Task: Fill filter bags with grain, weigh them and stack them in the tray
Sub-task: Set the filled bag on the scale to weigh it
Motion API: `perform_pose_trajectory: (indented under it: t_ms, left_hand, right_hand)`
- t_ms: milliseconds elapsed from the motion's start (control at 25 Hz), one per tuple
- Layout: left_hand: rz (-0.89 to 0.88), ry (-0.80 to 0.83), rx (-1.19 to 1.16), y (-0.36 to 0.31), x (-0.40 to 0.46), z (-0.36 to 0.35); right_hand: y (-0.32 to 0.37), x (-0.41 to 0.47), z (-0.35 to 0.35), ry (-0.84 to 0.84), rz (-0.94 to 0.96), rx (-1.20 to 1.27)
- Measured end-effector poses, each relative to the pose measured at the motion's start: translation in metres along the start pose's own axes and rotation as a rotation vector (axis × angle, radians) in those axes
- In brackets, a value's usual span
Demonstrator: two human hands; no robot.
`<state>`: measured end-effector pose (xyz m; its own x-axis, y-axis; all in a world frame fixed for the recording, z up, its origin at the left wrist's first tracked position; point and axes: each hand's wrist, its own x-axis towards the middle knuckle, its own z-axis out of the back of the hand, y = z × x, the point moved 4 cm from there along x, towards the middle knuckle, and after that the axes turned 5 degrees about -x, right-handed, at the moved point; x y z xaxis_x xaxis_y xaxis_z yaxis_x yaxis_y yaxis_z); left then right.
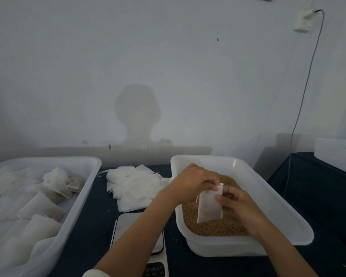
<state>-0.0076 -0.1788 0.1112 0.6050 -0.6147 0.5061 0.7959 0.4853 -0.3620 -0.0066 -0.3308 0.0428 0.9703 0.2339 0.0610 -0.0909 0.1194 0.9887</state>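
Both hands hold one white filter bag (209,206) over the white tub (268,188) of brown grain (214,226). My left hand (192,180) pinches the bag's top edge from the left. My right hand (238,206) pinches its right side near the top. The bag hangs flat and slightly tilted, its lower end just above the grain. A pile of empty filter bags (132,186) lies on the dark table between the two tubs. A digital scale (128,222) sits at the front, partly hidden by my left forearm. The left tray (88,176) holds several filled bags (58,184).
A dark cloth (92,226) covers the table. Behind it stands a pale wall with a socket (304,21) and a cable running down at the right. Another white container (336,152) sits on a separate dark surface at the far right.
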Motion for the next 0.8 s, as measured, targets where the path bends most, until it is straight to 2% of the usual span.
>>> perform_pose_trajectory:
  t_ms: [80,160,240,320,360,600,800]
  left_hand:
    - [-0.007,-0.088,0.012,0.002,-0.011,0.012]
    - [-0.011,-0.281,-0.002,0.003,-0.029,0.029]
    - [0.136,-0.473,-0.223,0.012,-0.054,0.04]
    - [0.297,-0.557,-0.577,0.024,-0.083,0.041]
    - [0.34,-0.572,-0.674,0.03,-0.097,0.038]
    - [0.556,-0.726,-0.528,0.058,-0.168,0.028]
    - [0.655,-0.74,-0.49,0.077,-0.191,0.025]
  right_hand:
    - [0.009,-0.001,-0.009,-0.061,0.046,-0.062]
    - [0.021,-0.002,-0.027,-0.073,0.11,-0.043]
    - [0.035,-0.003,-0.049,-0.063,0.177,0.006]
    - [0.045,0.0,-0.074,-0.048,0.216,0.075]
    - [0.048,0.002,-0.087,-0.038,0.23,0.098]
    - [0.025,0.009,-0.159,-0.051,0.177,0.008]
    - [-0.007,0.012,-0.185,-0.055,0.194,-0.153]
